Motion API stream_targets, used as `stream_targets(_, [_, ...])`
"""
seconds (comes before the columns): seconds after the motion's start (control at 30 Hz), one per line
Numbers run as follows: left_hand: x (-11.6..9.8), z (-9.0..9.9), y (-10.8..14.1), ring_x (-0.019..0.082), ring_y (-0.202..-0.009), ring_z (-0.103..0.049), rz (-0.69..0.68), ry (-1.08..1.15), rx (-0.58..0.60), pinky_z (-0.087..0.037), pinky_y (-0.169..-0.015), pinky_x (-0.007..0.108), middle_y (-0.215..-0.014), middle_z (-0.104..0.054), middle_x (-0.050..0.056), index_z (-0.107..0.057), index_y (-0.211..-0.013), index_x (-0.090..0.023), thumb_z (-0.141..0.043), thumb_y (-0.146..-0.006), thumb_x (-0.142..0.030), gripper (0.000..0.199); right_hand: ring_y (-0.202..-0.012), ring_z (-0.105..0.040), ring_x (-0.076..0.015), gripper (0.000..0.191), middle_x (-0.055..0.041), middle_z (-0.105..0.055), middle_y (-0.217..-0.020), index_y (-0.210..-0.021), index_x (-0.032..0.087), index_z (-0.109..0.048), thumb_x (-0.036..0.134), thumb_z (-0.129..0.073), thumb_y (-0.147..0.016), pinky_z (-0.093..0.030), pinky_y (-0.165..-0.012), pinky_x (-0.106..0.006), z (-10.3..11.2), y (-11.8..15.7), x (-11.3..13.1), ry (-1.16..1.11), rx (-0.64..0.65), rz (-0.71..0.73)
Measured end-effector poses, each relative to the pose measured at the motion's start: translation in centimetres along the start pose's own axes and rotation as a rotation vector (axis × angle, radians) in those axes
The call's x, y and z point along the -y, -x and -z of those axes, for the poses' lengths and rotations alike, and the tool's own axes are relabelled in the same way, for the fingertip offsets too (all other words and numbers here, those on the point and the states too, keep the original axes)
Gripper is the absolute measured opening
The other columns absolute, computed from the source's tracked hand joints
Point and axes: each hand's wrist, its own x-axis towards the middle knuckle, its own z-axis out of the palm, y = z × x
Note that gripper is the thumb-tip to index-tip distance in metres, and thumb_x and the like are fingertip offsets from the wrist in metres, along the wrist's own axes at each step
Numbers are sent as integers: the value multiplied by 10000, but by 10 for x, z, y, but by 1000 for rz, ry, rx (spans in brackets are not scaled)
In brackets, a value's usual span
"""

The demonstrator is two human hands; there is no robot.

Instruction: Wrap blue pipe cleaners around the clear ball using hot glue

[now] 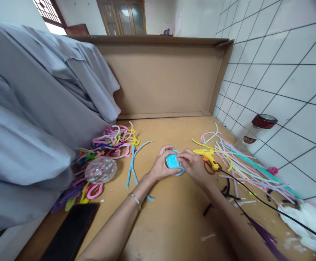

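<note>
Left hand (pixel 160 165) clamps blue coil (pixel 173 162); right hand (pixel 192 163), fingertips together, meets its edge. Probably light, soft (squashable, I judge); best cupped by sides.

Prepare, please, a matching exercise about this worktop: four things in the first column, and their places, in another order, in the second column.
Things:
1. Blue, fuzzy, rounded piece
2. Yellow plastic glue gun
3. Flat, black, rectangular phone
4. Clear jar with dark red lid

Places:
A. Near the white tiled wall
B. Just to the right of the right hand, with a black cord attached
C. Between the fingers of the left hand
D. To the left of the left forearm

Right pairs: 1-C; 2-B; 3-D; 4-A
</note>
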Motion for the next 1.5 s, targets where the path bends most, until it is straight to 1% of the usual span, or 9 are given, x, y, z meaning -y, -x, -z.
stream_targets(0.2, [-1, 0, 0, 311, -1250, -489, -10, 9, -3, -418, -1048, 490, -1296, -476, 145, -603, -1069, -190, -848, -580, -394, 584, -793, -603, -167, 169, -38, -633, -838, -900, 210, -693, 197, -528, -871, -460, -722, -294, 0, 0, 2, -29, -1, -22])
stream_targets(0.4, [1, -2, -1, 316, -1261, -516, -9, 32, 20, -423, -1040, 491, -1349, -524, 147, -572, -1093, -210, -840, -591, -347, 586, -769, -592, -156, 135, -24, -624, -820, -870, 208, -673, 182, -543, -847, -439, -699, -276, -1, 0, 2, -27, -12, -26])
stream_targets(0.6, [6, -5, 1, 284, -1185, -581, -70, 74, -11, -464, -1003, 472, -1255, -606, 135, -549, -1113, -211, -829, -612, -393, 602, -761, -587, -156, 134, -25, -627, -818, -842, 212, -659, 175, -530, -849, -443, -698, -279, 0, -1, 3, -20, -6, -23])
stream_targets(0.93, [7, -6, 1, 273, -1143, -603, -110, 87, -39, -472, -997, 464, -1200, -627, 127, -548, -1107, -205, -823, -621, -399, 591, -755, -589, -159, 126, -28, -617, -815, -842, 208, -656, 184, -533, -849, -442, -677, -280, 0, -1, 4, -28, -12, -26])
stream_targets(1.2, [10, -7, 1, 264, -1114, -610, -97, 105, -30, -475, -990, 445, -1164, -641, 110, -562, -1105, -212, -828, -608, -390, 591, -765, -596, -159, 119, -23, -625, -805, -846, 211, -656, 182, -541, -854, -444, -689, -280, -1, 0, 2, -20, -20, 2])
stream_targets(1.5, [5, -7, 2, 253, -1101, -610, -31, 118, -33, -476, -978, 421, -1181, -631, 95, -531, -1120, -226, -831, -601, -371, 617, -780, -602, -159, 125, -24, -632, -819, -846, 210, -658, 164, -542, -853, -445, -697, -278, 0, -1, 2, -15, -17, 3])
